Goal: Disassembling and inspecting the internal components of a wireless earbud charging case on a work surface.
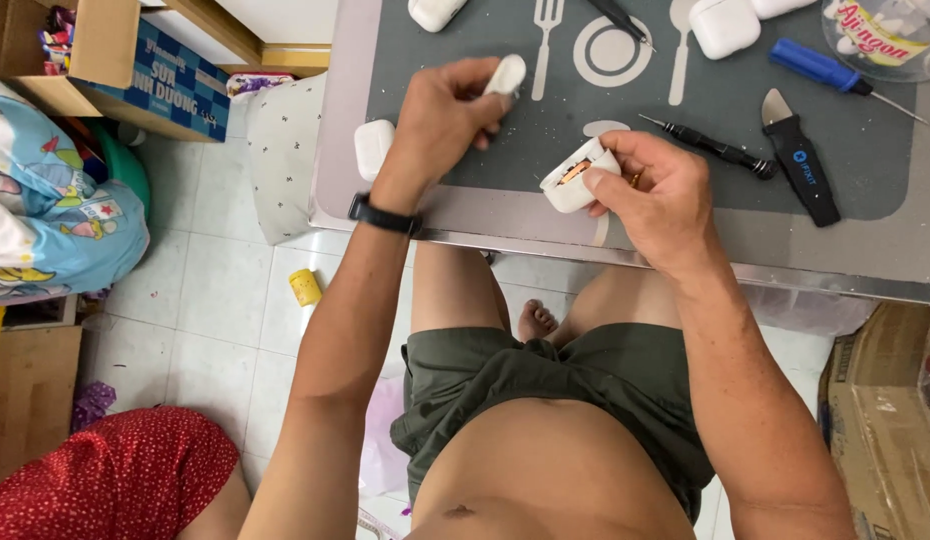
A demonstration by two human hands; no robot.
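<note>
Looking down from the head camera, I see both hands working over the near edge of the bench (485, 215), above a grey placemat (685, 150). My left hand (440, 125) has its grip closed around a small white lid piece (505, 75), pinched between thumb and fingertips and raised clear of the mat. My right hand (655, 195) has its grip closed on an opened white earbud case (578, 178), tilted, with its internal parts showing. The two parts are near each other but apart. Another white case (373, 147) lies just left of the left hand. Right of the right hand lie a black screwdriver (710, 147) and a black pry tool (800, 158); a blue screwdriver (835, 75) lies farther off.
</note>
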